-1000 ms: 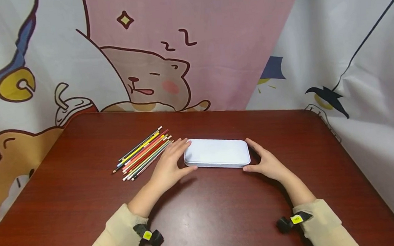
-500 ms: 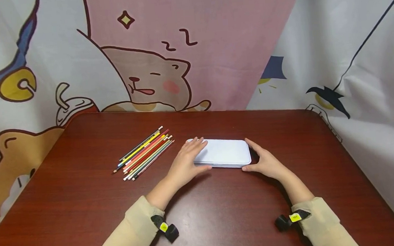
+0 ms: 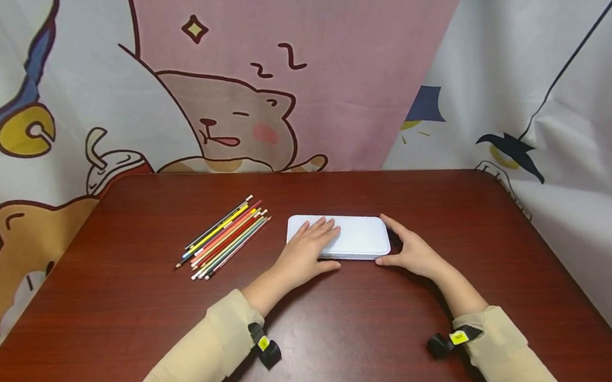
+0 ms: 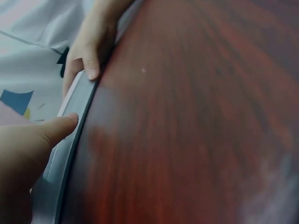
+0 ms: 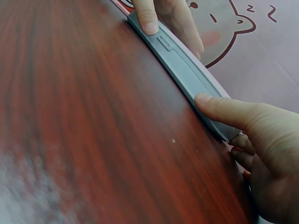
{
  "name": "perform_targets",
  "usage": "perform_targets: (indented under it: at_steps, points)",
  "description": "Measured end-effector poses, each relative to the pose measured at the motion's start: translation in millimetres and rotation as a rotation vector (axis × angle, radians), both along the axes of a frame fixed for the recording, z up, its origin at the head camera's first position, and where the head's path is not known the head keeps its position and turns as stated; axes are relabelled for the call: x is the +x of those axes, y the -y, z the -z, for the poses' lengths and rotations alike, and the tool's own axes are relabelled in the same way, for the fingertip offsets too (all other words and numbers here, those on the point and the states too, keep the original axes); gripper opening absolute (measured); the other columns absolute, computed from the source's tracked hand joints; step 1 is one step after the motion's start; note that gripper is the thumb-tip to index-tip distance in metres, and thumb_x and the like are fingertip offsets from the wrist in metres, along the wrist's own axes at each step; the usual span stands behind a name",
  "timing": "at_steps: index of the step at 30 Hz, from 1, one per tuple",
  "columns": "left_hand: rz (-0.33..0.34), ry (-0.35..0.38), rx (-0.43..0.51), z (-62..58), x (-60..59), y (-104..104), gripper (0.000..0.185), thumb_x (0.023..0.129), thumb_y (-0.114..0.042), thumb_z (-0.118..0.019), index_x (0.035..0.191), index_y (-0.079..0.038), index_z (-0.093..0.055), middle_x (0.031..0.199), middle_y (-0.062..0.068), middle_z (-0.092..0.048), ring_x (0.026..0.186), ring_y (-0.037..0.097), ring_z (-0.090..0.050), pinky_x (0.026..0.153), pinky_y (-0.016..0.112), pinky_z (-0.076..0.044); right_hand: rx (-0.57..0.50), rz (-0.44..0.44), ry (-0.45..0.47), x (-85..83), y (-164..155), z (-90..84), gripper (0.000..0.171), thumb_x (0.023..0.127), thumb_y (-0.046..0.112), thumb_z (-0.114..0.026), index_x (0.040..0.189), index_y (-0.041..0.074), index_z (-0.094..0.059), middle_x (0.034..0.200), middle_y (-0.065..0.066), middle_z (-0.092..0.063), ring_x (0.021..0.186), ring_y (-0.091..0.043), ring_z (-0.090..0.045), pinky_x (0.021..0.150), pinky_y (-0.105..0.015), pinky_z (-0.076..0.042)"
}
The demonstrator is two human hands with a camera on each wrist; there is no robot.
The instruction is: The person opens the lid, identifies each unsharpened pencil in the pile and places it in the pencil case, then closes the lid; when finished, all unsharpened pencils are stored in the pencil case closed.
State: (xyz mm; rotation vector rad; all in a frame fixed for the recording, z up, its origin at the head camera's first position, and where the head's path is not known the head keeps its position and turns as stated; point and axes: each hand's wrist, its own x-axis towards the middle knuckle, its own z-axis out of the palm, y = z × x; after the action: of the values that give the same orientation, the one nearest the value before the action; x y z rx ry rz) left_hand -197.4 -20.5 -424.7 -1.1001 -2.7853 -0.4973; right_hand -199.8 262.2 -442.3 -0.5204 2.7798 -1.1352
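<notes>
A flat white pencil case with rounded corners lies closed on the table. In the right wrist view its grey front side has a small oblong catch. My left hand lies over the left part of the lid with straight, spread fingers. Its thumb rests against the front side. At the right end my right hand grips the case, thumb on the front side and fingers round the far side, partly hidden by the case.
Several pencils, black, yellow, red and white among them, lie side by side at a slant left of the case. The dark red-brown table ends at the back against a printed cartoon curtain.
My left hand has slid right from the case's left end onto its lid, uncovering the left corner. The right hand stays in its place, and neither the case nor the pencils have visibly moved.
</notes>
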Motion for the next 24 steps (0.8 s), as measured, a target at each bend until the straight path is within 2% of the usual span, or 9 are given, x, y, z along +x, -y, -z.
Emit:
perform_targets:
  at_steps: [13, 24]
  points:
    - [0.093, -0.133, -0.259, -4.3, -3.3, -7.5, 0.062, 0.095, -0.039, -0.058, 0.147, -0.011, -0.039, 0.153, 0.014, -0.028, 0.141, 0.026, -0.021, 0.113, 0.042, -0.016, 0.001, 0.000, 0.004, 0.3, 0.4, -1.2, 0.102, 0.074, 0.030, -0.084, 0.151, 0.005, -0.022, 0.151, -0.020, -0.028, 0.137, -0.038, -0.025, 0.106, -0.058, -0.023]
    - [0.168, -0.412, -0.492, -4.3, -3.7, -10.2, 0.051, 0.102, -0.031, -0.046, 0.146, -0.007, -0.039, 0.147, 0.024, -0.035, 0.135, 0.036, -0.032, 0.105, 0.047, -0.032, 0.001, 0.005, 0.005, 1.0, 2.2, -1.6, 0.102, 0.074, 0.031, -0.084, 0.151, 0.005, -0.023, 0.151, -0.021, -0.027, 0.138, -0.039, -0.025, 0.106, -0.058, -0.022]
